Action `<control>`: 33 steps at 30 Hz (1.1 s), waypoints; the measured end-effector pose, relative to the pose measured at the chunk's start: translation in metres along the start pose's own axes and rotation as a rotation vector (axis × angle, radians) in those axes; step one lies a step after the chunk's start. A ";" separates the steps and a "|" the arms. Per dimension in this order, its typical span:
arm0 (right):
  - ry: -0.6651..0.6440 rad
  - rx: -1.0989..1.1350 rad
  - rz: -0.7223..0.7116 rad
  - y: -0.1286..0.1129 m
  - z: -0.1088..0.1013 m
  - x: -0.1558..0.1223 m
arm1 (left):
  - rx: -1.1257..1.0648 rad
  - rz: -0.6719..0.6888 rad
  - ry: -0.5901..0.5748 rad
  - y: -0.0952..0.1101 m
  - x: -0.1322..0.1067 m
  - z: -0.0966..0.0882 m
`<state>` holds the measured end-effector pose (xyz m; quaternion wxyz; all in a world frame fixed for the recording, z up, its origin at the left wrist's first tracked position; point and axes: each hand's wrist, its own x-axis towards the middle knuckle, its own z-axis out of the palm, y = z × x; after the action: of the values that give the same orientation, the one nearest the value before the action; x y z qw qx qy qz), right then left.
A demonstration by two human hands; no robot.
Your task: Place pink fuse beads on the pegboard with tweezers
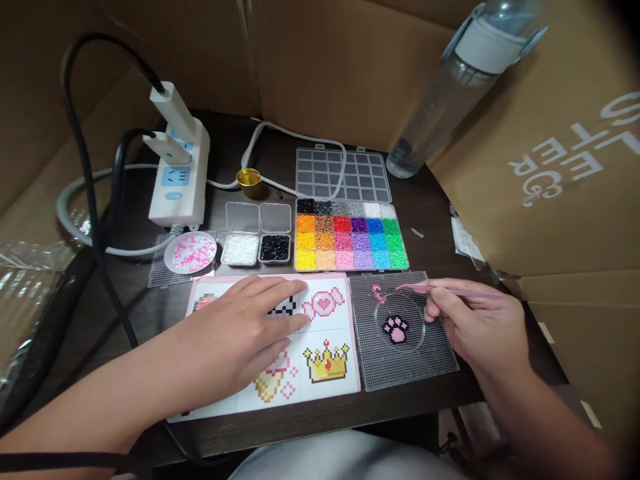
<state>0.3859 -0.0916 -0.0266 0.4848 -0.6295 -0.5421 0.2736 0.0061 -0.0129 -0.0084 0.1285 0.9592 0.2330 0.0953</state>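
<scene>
My left hand (250,327) lies flat with fingers spread on the pattern sheet (327,343), two fingers beside its pink candy picture (324,304). Pinched in my right hand (475,323) is a pair of pink tweezers (453,289), its tip over the top of the clear pegboard (400,370). Close to that tip, a curved row of pink beads (379,295) sits on the pegs. Lower on the board is a paw print of black and pink beads (395,329), inside a clear round outline. Whether the tips grip a bead is too small to tell.
Behind the sheet stand a bead box (351,237) of many colours, small boxes of white beads (240,251) and black beads (275,249), and a dish of pink beads (191,253). A power strip (180,183) with cables, a gold cup (249,180) and a water bottle (440,93) stand farther back. Cardboard walls surround the table.
</scene>
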 end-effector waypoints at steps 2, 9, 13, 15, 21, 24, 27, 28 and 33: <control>-0.011 0.014 0.025 0.001 0.002 -0.001 | -0.021 -0.007 0.014 -0.002 -0.001 0.001; -0.025 -0.053 0.029 -0.010 0.009 0.000 | -0.018 0.005 0.016 -0.002 0.000 -0.001; -0.013 -0.043 0.033 -0.014 0.012 -0.001 | -0.031 0.000 0.028 -0.001 0.001 -0.002; -0.007 -0.043 0.037 -0.014 0.013 -0.002 | -0.040 -0.011 0.033 0.000 0.001 -0.002; -0.010 -0.052 0.042 -0.013 0.012 -0.002 | -0.027 0.002 0.026 -0.002 0.002 -0.002; -0.011 -0.053 0.039 -0.014 0.012 -0.001 | -0.022 0.004 0.021 -0.003 0.001 -0.001; -0.009 -0.051 0.037 -0.015 0.013 -0.001 | -0.019 0.000 0.011 -0.002 -0.001 0.001; -0.008 -0.050 0.037 -0.016 0.013 -0.001 | -0.020 -0.002 0.010 -0.002 -0.001 0.001; -0.007 -0.063 0.046 -0.016 0.013 -0.001 | -0.054 -0.019 0.012 -0.003 -0.002 0.001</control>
<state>0.3671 -0.0897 -0.0172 0.4563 -0.6559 -0.5375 0.2696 0.0035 -0.0115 -0.0100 0.1536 0.9526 0.2404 0.1060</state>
